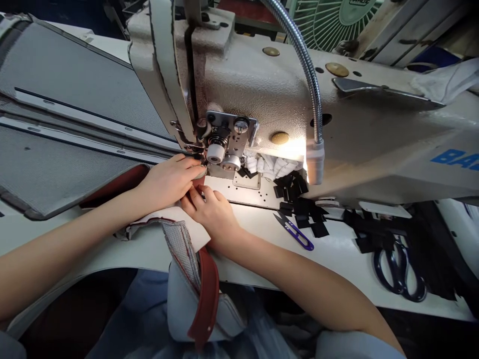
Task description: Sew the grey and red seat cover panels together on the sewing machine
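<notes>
A sewn piece of grey and dark red material (207, 294) runs from the sewing machine (258, 85) over the table edge onto the person's lap. My left hand (170, 179) is closed over it close to the needle area, fingertips beside the presser foot, which is mostly hidden. Just to the right and nearer to me, my right hand (213, 214) pinches the material with bent fingers. The fingertips of both hands nearly meet. A white flap (198, 232) of the piece sticks out under my right wrist.
Large grey panels (82, 75) with dark edging lie left of the machine. Purple-handled thread snips (297, 234), black fabric tabs (299, 199), white folded strips (275, 165) and dark-handled scissors (398, 274) lie to the right. A flexible lamp (315, 154) hangs over the bed; a green fan (333, 25) stands behind.
</notes>
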